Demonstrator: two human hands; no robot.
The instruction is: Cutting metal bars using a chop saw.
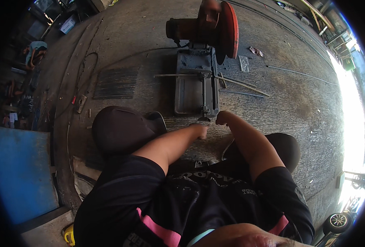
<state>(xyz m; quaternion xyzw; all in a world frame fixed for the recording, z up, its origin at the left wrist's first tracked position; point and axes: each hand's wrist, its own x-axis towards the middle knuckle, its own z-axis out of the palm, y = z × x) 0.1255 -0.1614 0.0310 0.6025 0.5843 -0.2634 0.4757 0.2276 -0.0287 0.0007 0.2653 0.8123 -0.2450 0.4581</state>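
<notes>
A chop saw with a red blade guard [231, 31] and a dark motor [182, 29] stands on the floor ahead of me, its head raised over a grey metal base [183, 96]. Along the base runs a vise screw [205, 92], ending in a dark crank handle [206, 119] at the near edge. Beside that handle my left hand [200, 131] is closed, slightly blurred, with its fingers partly hidden. My right hand [222, 118] is curled just right of the handle; its grip is hidden. A thin metal bar [166, 75] lies across the base.
Dark rods [115, 83] lie side by side on the floor at left. More bars [242, 94] rest right of the saw. A cable [137, 52] trails leftward. Another person [36, 50] bends down at far left, beyond a blue panel [19, 168]. Long rods [281, 24] stretch along the far right.
</notes>
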